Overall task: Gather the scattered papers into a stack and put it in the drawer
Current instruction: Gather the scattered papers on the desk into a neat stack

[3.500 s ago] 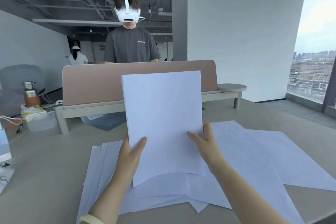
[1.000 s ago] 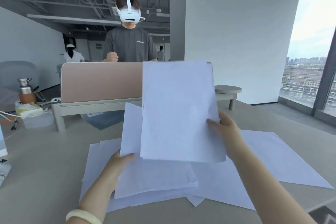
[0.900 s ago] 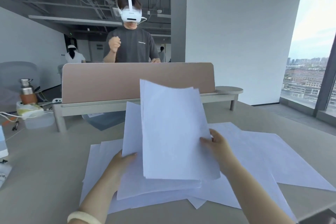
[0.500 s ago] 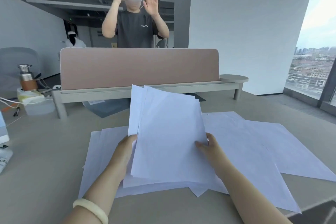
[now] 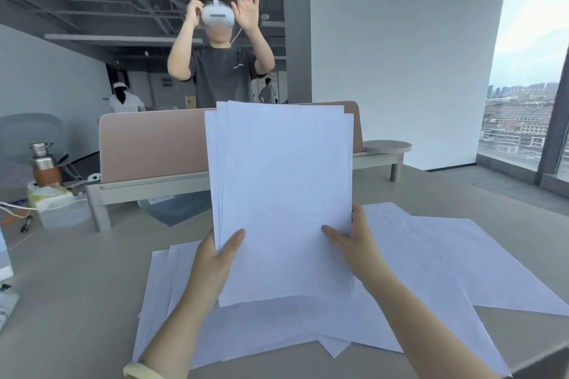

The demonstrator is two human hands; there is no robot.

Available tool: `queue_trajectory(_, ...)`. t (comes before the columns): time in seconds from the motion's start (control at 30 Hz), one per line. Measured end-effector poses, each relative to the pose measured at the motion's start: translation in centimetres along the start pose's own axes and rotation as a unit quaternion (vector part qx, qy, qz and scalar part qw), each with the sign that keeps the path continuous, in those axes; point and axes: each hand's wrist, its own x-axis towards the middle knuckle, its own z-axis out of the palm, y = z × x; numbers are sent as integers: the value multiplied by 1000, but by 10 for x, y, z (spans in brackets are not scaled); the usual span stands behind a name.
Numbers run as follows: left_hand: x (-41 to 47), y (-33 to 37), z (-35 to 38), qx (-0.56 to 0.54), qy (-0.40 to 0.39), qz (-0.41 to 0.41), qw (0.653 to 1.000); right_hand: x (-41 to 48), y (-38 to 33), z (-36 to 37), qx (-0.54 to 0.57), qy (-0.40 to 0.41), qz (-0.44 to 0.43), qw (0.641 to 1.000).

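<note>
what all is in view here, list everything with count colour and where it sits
held stack: one, several sheets, white, upright above the desk, centre
loose papers: several, white, overlapping flat on the desk under and right of the hands
desk: one, beige, foreground
divider panel: one, dusty pink, along the desk's far side
bottle: one, steel with brown sleeve, far left
person opposite: one, dark grey shirt, white headset, behind the divider, hands raised
window: one, far right, city beyond
bracelet: one, pale, on the left wrist
left hand: one, grips the stack's lower left side
right hand: one, grips the stack's lower right side
</note>
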Motion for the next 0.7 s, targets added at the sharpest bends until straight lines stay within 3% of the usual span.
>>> queue_trajectory(0.13,2,4,3,-23,5,-6,1000,1,-5,0,-20,-10,-11,1000)
queue_trajectory(0.4,14,15,5,-27,39,70,996,1,-23,10,26,13,-91,995)
queue_trajectory(0.6,13,-2,7,-27,26,55,998,1,-28,13,27,26,-99,994)
queue_trajectory(0.7,12,-7,4,-19,11,48,999,12,-49,10,5,41,-151,988)
